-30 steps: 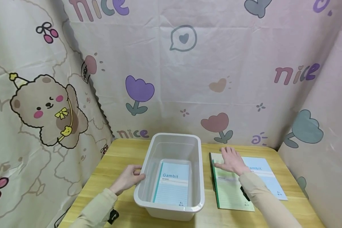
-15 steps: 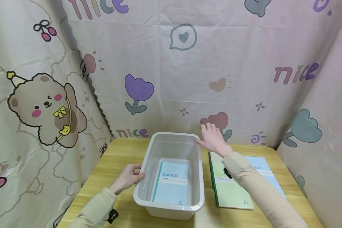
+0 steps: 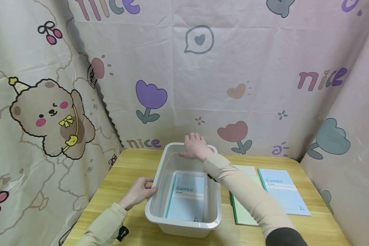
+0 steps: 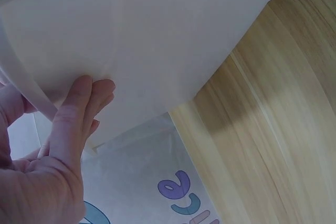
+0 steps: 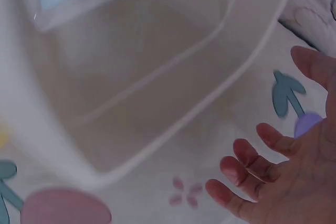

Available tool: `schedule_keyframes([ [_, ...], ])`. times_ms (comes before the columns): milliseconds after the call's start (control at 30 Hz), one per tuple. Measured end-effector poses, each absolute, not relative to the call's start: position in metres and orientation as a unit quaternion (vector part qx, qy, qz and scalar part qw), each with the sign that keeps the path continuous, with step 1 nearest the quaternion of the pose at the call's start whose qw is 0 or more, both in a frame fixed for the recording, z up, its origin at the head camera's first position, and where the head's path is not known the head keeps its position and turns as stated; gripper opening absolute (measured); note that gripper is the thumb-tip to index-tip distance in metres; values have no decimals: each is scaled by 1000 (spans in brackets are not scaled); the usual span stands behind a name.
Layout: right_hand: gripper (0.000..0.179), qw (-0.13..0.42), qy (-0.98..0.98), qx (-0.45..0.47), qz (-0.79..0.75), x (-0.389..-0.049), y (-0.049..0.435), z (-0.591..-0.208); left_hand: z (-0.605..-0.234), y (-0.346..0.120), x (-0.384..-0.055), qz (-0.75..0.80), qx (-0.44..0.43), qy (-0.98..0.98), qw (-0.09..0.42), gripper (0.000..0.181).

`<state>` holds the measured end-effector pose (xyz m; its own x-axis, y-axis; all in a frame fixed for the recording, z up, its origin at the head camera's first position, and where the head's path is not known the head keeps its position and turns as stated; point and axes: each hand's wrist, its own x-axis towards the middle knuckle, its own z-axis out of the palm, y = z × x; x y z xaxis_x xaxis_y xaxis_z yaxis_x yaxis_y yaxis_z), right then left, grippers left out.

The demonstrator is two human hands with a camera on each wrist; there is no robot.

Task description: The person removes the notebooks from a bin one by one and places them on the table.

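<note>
A pale grey plastic bin [image 3: 184,232] stands on the wooden table, and a blue Gambit notebook [image 3: 187,198] lies flat on its floor. My left hand [image 3: 138,193] grips the bin's left rim, thumb over the edge and fingers against the outer wall [image 4: 157,45]. Above the far end of the bin hovers my right hand [image 3: 196,147]; the right wrist view shows its fingers [image 5: 252,163] spread, holding nothing, apart from the rim.
Right of the bin lies a green notebook [image 3: 246,212], partly hidden by my right sleeve, over another pale one [image 3: 247,169]. Beside them is a second blue notebook [image 3: 284,193]. A patterned cloth [image 3: 261,68] hangs behind the table.
My right hand has moved left from over the green notebook, past the bin's right rim, to above its far end. The left hand keeps its hold on the rim.
</note>
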<state>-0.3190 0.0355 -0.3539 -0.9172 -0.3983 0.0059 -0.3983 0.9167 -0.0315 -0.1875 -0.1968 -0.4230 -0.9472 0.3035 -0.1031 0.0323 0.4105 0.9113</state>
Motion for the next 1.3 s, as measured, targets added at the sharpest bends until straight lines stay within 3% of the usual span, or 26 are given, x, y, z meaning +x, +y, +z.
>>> schedule_keyframes([
  [200,80,41,983,-172,-40,-321,8,-390,-420,-196,-186,537,105,827,128,50],
  [767,83,90,987,-107,-81,-316,-10,-500,-420,-195,-184,540,91,827,129,50],
  [1033,94,119,987,-87,-70,-317,-13,-525,-420,-194,-185,538,89,829,126,51],
  [1300,97,135,986,-96,-25,-313,-15,-522,-420,-193,-186,530,88,834,124,51],
])
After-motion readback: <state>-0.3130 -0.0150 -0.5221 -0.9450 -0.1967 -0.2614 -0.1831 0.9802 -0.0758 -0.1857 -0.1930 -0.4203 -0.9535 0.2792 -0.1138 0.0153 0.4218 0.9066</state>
